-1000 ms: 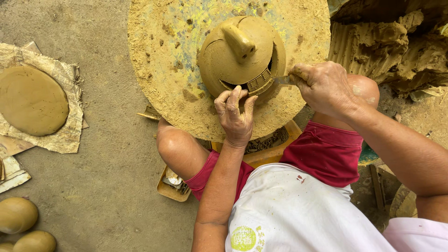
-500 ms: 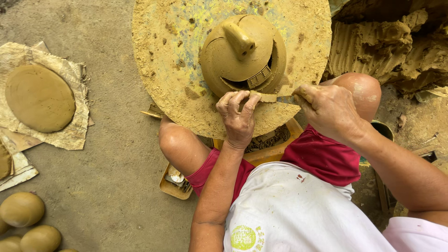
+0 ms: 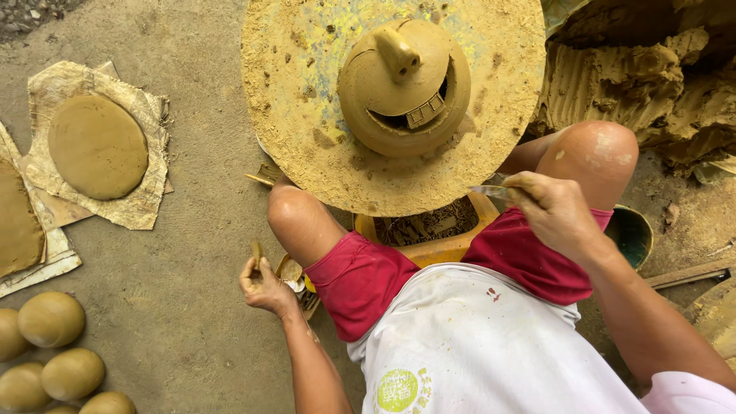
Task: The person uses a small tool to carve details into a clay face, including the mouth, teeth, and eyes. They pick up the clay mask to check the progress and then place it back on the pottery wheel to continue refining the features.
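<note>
We sit with our knees apart below a round wheel (image 3: 307, 92) crusted with dried clay. A domed clay pot (image 3: 402, 88) stands near the middle of the wheel, with a short spout on top and a curved slot cut into its side; it lies above and well apart from both hands. Our right hand (image 3: 556, 215) hangs over the right thigh, just below the wheel's rim, with the fingers (image 3: 529, 188) closed narrowly on a thin blade (image 3: 491, 191) whose tip points left toward the wheel's edge. Our left hand (image 3: 264, 284) is low beside the left knee, its fingers curled around a small clay piece (image 3: 256, 251) that sticks up from the fingertips. On the ground to the left lie a flat clay disc (image 3: 97, 146) on paper and several clay balls (image 3: 54, 353).
</note>
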